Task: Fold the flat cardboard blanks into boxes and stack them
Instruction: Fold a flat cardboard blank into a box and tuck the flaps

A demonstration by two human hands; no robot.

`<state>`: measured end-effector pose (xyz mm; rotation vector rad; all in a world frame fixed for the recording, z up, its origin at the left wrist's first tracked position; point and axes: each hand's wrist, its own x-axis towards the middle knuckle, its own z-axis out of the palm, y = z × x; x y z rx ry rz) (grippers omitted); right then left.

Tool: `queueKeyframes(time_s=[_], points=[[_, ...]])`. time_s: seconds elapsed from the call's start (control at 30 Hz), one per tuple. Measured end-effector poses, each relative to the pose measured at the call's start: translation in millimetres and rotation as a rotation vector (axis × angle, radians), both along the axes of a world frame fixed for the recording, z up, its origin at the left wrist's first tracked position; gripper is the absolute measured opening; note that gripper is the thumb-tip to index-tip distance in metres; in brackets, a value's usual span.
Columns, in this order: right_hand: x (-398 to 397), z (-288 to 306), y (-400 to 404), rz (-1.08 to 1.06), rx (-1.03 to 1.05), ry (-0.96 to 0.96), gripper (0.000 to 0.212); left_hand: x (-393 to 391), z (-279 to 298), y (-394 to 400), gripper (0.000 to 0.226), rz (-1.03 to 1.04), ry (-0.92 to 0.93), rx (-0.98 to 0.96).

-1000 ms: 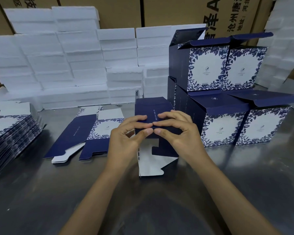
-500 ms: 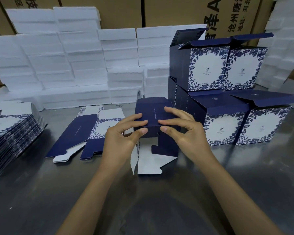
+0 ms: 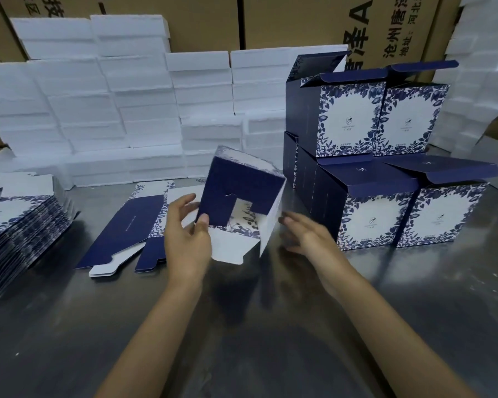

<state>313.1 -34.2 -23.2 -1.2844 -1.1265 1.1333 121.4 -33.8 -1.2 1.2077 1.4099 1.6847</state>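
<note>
Half-folded box (image 3: 239, 191), tilted, held above the table (image 3: 270, 326) just left of the finished stack (image 3: 385, 156). Left hand (image 3: 187, 237) pinches its lower left corner; right hand (image 3: 308, 234) is spread beside its right wall, contact unclear. Advice: seat the bottom flaps squarely. Open room lies nearer the person than the box; a flat blank (image 3: 127, 228) lies left.

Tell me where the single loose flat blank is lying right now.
Flat blank lies on the table left of centre in the head view, between the pile of blanks and the left hand.
</note>
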Motion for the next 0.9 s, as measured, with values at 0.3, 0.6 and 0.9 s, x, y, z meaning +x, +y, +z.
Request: queueKeyframes(time_s=[0.3,0.6,0.9], points=[[8.8,20.4,-9.0,0.044,0.346,-0.055,0.036,26.2,-16.5,-7.5,0.023,-0.657,-0.33,-0.663],[9.2,20.5,-8.9,0.151,0.358,-0.329,0.041,-2.9,13.5,-7.7,0.039,-0.373,0.516,-0.525],[10.1,22.9,-10.2,0.142,0.387,-0.299,0.046,-0.9,8.6,-9.5,0.029,-0.322,0.526,0.133]])
